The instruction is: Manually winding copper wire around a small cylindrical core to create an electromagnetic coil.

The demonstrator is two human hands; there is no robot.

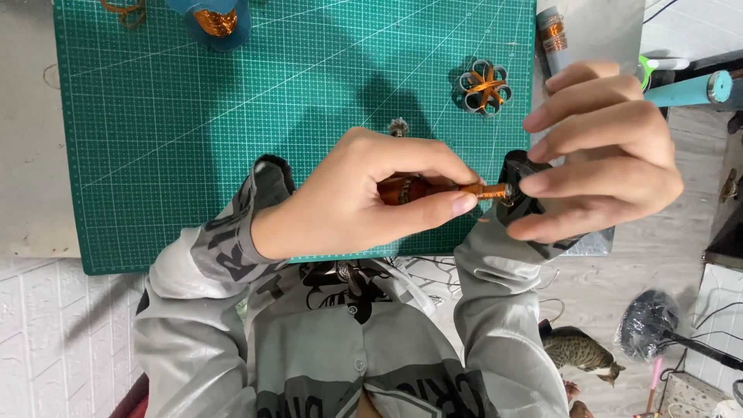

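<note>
My left hand (364, 193) pinches the copper coil (484, 191); my right hand (600, 155), fingers loosely curled, grips the black holder (517, 166). A slip could unravel windings.

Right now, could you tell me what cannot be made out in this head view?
- Black object: mostly hidden by the right hand.
- Copper-wound piece: its near end hidden inside the left hand.
- Copper coil on the green mat: cut off by the top edge.

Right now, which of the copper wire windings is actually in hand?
The copper-wound rod at mid-frame, pinched between left hand and right hand. The flower-shaped winding and the coil on the blue piece lie untouched on the green cutting mat.
</note>
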